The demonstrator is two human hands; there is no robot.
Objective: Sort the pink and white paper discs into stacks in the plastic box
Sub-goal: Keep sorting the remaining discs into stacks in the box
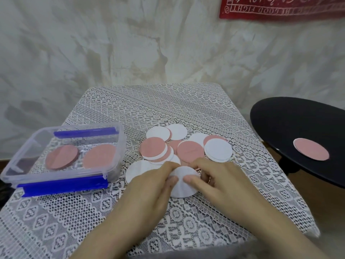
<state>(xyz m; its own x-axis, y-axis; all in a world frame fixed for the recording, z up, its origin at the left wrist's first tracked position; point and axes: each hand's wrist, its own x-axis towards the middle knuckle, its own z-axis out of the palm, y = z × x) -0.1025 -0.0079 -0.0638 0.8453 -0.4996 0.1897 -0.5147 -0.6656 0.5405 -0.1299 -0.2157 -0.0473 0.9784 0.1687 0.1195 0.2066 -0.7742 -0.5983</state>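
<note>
A clear plastic box (22, 176) with blue clips stands at the table's left. Inside it lie two pink stacks, one on the left (62, 157) and one on the right (99, 156). A loose pile of pink and white discs (188, 149) is spread over the middle of the table. At its near edge, my left hand (149, 189) and my right hand (218, 182) both pinch one white disc (183, 186), thumbs on top. Another white disc (136, 170) lies partly under my left hand.
A lace cloth (130, 116) covers the small table. To the right stands a black round stool (280, 126) with one pink disc (311, 148) on it. A pale wall runs behind, with a red banner (280, 8) at top right.
</note>
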